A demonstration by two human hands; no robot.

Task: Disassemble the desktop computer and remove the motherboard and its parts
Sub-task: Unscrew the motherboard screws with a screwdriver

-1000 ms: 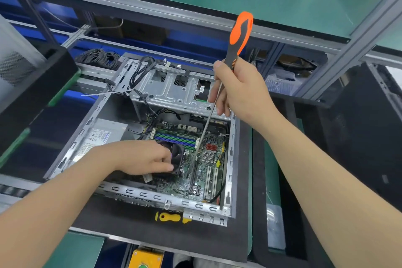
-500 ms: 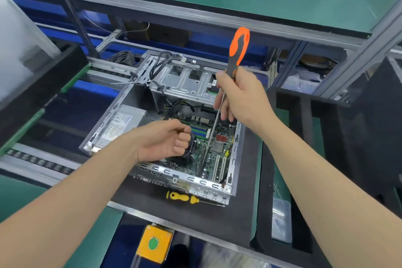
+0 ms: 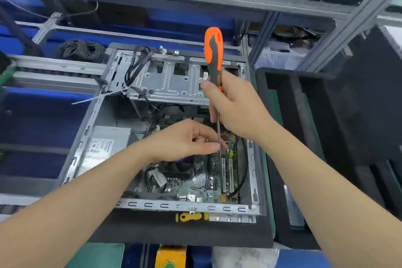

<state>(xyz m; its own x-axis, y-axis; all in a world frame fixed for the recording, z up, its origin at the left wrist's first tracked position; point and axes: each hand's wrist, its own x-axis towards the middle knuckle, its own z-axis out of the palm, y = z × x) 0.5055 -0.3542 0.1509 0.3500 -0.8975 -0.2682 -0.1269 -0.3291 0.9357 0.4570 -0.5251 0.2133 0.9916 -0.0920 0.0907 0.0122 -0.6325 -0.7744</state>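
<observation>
Open computer case [image 3: 174, 85], motherboard [image 3: 195, 183] seated inside.

Can't see where the screwdriver [image 3: 214, 59] tip lands: the shaft blurs out right where the left hand [image 3: 185, 141] pinches it. That hand also covers part of the fan [image 3: 182, 165] and the board behind it. The power supply label [image 3: 97, 148] is too smeared to read. The yellow tool [image 3: 191, 216] on the table is half hidden under the case rim. The yellow box [image 3: 170, 257] is cut off at the bottom.
</observation>
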